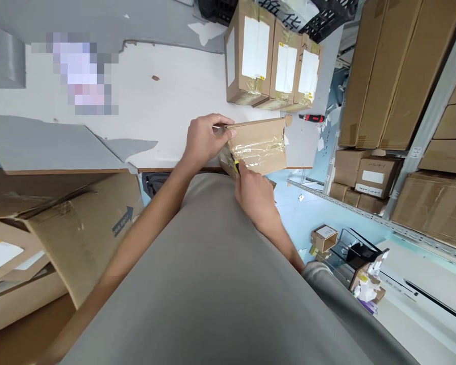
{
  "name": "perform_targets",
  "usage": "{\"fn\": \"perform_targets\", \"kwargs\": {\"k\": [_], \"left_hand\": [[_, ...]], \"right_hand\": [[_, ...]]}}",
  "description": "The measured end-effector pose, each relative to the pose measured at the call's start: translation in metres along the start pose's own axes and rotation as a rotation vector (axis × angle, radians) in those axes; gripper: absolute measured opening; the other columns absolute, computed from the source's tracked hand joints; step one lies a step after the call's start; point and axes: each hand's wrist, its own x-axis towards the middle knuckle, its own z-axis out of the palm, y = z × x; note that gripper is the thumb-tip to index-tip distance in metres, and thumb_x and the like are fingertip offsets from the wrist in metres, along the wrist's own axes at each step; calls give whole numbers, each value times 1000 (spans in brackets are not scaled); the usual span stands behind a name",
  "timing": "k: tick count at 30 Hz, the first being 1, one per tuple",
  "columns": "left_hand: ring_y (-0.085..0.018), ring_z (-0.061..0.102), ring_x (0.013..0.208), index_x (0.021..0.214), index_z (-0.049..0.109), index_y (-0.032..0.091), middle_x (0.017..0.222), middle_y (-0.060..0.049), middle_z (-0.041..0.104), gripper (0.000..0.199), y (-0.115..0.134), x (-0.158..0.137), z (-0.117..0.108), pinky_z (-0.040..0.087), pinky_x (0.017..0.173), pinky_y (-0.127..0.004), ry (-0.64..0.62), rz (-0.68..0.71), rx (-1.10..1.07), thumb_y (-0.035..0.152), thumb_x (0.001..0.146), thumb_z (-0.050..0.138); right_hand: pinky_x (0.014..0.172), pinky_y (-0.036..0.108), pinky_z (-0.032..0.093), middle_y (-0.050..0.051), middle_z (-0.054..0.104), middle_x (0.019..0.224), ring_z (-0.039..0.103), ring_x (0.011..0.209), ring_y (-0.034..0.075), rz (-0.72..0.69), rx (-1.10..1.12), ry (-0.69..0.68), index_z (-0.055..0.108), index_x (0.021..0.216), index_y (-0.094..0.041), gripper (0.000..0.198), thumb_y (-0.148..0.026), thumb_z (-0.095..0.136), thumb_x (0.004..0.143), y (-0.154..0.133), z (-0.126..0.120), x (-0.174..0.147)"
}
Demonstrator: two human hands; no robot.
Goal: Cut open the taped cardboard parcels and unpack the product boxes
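In the head view a small cardboard box (264, 137) with shiny clear tape across it sits at the table's front edge, close to my body. My left hand (207, 139) grips its upper left corner, thumb on the near side and fingers over the top edge. My right hand (256, 192) is closed round a utility knife (236, 164) with a yellow part. The blade end points up at the taped left edge of the box. Whether the blade is in the tape or only against it, I cannot tell.
Three taped boxes (255, 56) with white labels stand at the table's back right. A red and black cutter (312, 118) lies right of my box. A large open carton (87, 233) is at my left. Shelves with cartons (376, 175) rise on the right.
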Motion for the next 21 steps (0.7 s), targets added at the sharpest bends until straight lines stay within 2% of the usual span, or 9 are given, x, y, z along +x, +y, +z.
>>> {"fn": "perform_targets", "kwargs": {"k": [2, 5, 12, 16, 21], "left_hand": [[-30, 81, 118, 118, 87, 25, 128, -6, 88, 26, 2, -3, 1, 67, 114, -51, -5, 7, 5, 34, 94, 81], [-29, 81, 119, 120, 86, 24, 129, -6, 88, 27, 3, -3, 1, 68, 113, -50, -12, 14, -1, 33, 96, 78], [-28, 80, 116, 118, 85, 26, 126, -5, 87, 25, 5, -4, 3, 71, 109, -47, 14, 8, 25, 34, 96, 77], [-29, 79, 123, 123, 80, 26, 129, -7, 86, 26, 2, -1, 3, 70, 109, -46, 27, -2, 23, 41, 101, 77], [-29, 75, 135, 136, 69, 31, 135, -8, 81, 45, -9, -13, -2, 69, 104, -40, 107, -32, 47, 59, 102, 81]], "right_hand": [[99, 46, 66, 21, 88, 128, 86, 114, 38, 26, -14, -27, 51, 179, -17, 60, -20, 52, 119, 1, -3, -4], [97, 46, 65, 21, 88, 125, 85, 115, 38, -8, -18, -5, 55, 174, -17, 55, -19, 46, 120, 3, -7, -2], [93, 44, 62, 20, 88, 120, 84, 109, 38, -19, -12, -37, 65, 162, -19, 46, -24, 45, 121, 14, -10, -14], [92, 43, 62, 18, 89, 123, 84, 110, 38, -63, 21, -21, 63, 169, -23, 50, -27, 46, 122, 23, -6, -7], [94, 41, 60, 13, 90, 130, 84, 111, 37, -132, 84, 11, 55, 178, -32, 57, -30, 46, 123, 47, 2, 1]]}}
